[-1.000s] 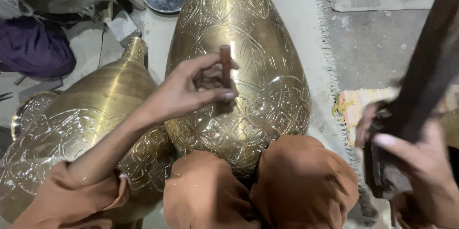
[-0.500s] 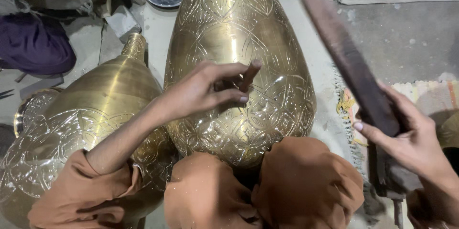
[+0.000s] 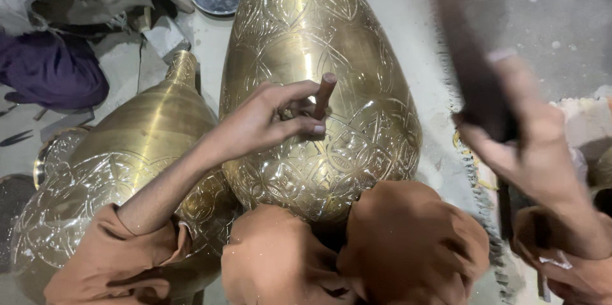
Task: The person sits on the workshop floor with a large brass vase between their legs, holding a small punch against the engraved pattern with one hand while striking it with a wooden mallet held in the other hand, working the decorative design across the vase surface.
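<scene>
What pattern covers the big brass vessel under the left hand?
Engraved floral and scrolling line work on golden brass vessel, clearest in the head view.

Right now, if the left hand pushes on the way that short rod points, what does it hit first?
The left hand pinches a short reddish rod with its lower end at the engraved brass vessel. Straight on, it would meet that brass wall at once; contact itself is hidden by the fingers.

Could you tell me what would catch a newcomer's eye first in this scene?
The large engraved brass vessel fills the middle, gleaming and lying between the person's knees. The left hand holds a short reddish-brown punch against its patterned surface. To the right, the blurred right hand has its grip around a dark mallet, and a second brass vessel lies at the left.
</scene>
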Action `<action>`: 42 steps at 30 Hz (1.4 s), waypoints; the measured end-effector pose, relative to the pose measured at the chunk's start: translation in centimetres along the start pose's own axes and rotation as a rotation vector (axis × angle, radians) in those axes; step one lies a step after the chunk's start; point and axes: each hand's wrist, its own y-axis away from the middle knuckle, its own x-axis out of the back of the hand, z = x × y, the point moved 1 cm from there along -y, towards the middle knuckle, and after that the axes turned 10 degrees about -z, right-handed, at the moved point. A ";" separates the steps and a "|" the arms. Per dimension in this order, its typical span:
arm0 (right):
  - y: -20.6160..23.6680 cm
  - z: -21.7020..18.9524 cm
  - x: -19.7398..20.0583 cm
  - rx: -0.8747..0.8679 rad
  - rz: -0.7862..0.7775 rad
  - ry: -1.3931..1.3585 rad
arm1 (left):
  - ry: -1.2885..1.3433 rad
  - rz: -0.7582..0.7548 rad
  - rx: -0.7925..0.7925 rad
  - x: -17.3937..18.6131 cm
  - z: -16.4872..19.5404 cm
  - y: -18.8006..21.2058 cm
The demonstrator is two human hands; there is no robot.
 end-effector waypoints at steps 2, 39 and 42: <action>-0.1 0.0 0.3 0.035 -0.039 0.148 | 0.040 -0.044 0.072 0.1 0.0 -0.1; -1.8 -1.1 -1.3 0.047 -0.045 0.004 | 0.053 -0.132 0.012 0.8 0.0 -0.5; -1.7 -1.0 -0.1 0.104 0.061 0.026 | 0.070 -0.144 0.002 0.6 -0.3 -0.6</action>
